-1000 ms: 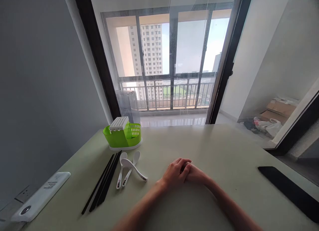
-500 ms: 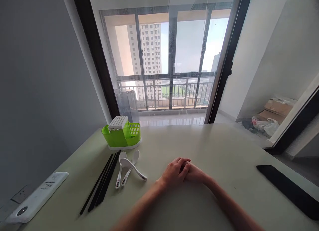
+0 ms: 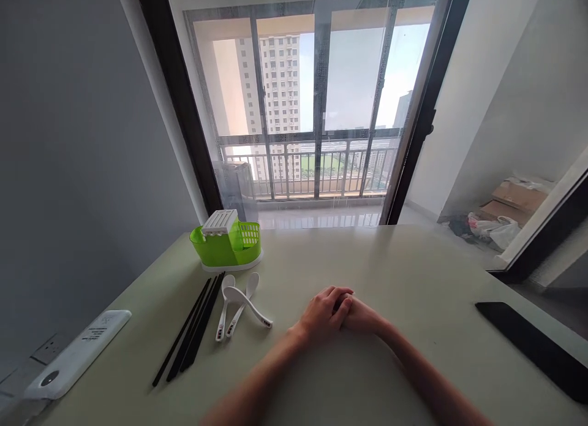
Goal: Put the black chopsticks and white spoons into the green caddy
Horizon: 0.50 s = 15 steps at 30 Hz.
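Observation:
My left hand (image 3: 321,313) and my right hand (image 3: 364,319) rest clasped together on the pale green table (image 3: 404,260), near its middle. The left fingers curl over the right hand, and neither hand holds any object. To the left lie three white spoons (image 3: 239,303), and beside them several black chopsticks (image 3: 190,331) in a bundle. Behind those stands a green plastic cutlery holder (image 3: 227,247) with a white insert.
A white remote-like device (image 3: 78,355) lies at the table's left edge, near a wall socket. A flat black object (image 3: 533,346) lies at the right edge. Past the table are a glass balcony door and, on the right, boxes and bags on the floor.
None among the hands and objects; only my head has tilted slightly, shifting the view a little.

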Motion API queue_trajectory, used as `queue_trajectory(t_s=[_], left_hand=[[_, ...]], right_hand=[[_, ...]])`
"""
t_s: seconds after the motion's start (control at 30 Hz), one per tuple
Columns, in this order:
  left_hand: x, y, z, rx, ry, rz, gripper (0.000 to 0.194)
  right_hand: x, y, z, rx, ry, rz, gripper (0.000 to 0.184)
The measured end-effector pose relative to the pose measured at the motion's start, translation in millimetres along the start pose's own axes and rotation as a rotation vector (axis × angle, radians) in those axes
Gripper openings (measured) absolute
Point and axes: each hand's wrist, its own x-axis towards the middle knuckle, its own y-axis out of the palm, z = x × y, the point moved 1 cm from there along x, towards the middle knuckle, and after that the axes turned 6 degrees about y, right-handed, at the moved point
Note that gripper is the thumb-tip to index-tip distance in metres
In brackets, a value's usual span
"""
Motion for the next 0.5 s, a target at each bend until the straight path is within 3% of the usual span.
queue_trajectory(t_s=[0.5], left_hand=[[-0.8, -0.6, -1.0, 0.001, 0.001, -0.001, 0.037]], right_hand=[[-3.6, -3.3, 9.2, 0.042, 0.010, 0.014, 0.026]])
